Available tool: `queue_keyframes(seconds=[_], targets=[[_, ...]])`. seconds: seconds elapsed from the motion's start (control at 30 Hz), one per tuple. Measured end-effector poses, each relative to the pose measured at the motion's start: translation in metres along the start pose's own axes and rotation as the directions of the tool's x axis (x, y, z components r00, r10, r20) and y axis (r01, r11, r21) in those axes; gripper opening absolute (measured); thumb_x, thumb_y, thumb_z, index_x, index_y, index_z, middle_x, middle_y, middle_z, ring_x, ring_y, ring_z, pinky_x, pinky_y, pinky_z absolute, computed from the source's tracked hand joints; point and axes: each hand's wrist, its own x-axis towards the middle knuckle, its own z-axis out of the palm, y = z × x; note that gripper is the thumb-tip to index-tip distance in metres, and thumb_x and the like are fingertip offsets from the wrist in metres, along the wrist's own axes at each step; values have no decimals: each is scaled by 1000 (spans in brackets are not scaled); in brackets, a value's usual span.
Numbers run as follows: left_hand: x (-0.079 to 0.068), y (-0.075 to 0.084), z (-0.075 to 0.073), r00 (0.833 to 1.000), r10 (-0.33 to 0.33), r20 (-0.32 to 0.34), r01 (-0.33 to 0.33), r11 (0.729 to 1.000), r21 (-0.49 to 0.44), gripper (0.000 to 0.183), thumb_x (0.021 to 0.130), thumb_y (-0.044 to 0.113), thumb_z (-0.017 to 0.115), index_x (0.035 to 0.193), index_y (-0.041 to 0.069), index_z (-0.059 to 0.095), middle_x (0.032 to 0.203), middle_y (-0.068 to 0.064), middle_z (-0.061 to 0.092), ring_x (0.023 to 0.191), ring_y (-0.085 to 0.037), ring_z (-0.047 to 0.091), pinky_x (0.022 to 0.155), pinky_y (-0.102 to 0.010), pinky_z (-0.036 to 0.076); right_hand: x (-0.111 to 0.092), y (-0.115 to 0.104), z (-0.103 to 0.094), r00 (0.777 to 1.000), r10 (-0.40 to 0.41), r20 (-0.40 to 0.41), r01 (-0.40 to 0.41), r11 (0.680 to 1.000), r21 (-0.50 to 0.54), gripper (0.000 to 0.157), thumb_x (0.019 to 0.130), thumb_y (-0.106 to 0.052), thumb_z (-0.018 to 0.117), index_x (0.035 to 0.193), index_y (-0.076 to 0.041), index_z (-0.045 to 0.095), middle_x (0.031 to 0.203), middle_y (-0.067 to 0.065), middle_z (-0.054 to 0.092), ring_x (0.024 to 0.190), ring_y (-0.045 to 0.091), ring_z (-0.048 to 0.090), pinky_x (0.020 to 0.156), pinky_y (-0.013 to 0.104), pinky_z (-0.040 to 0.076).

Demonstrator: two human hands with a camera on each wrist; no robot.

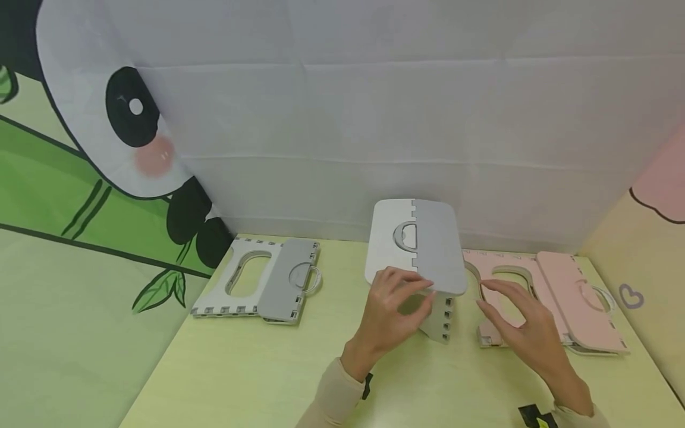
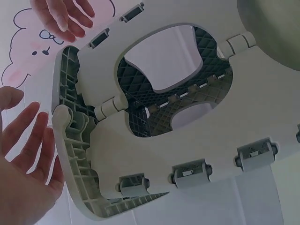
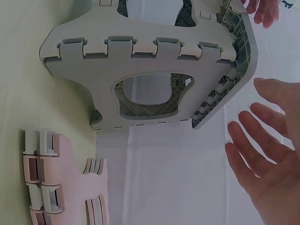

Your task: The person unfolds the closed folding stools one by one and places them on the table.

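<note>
White-and-grey plastic folding stool (image 1: 437,246) stands unfolded toward the back of the pale yellow-green bench (image 1: 251,371), between a flat-folded white-and-grey plastic stool (image 1: 279,279) and a flat-folded pink plastic stool (image 1: 567,288). Left hand (image 1: 386,303) at its near edge, thumb and fingers apart, contact unclear from here; right hand (image 1: 535,336) likewise spread, holding nothing, to its right. Best handling, I'd judge: even support on opposite sides, fingertips clear of the hinges (image 3: 119,47).

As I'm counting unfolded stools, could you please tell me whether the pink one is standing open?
No, the pink stool lies folded flat on the table, beside the standing grey-and-white stool.
</note>
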Motion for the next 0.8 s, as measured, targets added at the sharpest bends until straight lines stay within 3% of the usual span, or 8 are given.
queue_keyframes(seconds=[0.2,0.53,0.8], targets=[[2,7,8,999,18,31,-18,1000,13,18,83,12,84,100,10,80,99,-1,71,92,-17,62,88,-27,50,-7,6,-5,998,58,-26,-58,998,-17,55,70,12,83,122,-2,73,118,14,71,118,0,59,101,11,41],[7,16,18,998,27,62,-28,999,16,14,85,15,83,98,11,80,99,1,71,91,-15,62,86,-23,48,-14,10,-18,983,180,-23,-182,982,-61,49,76,11,82,122,-3,73,114,13,71,112,-5,58,98,9,40],[9,23,26,996,48,77,-50,998,31,13,86,19,83,98,13,81,98,4,70,92,-13,60,88,-20,45,-16,13,-22,986,154,-56,-159,984,-85,48,75,10,83,120,-2,73,110,13,71,110,-6,58,97,8,40]])
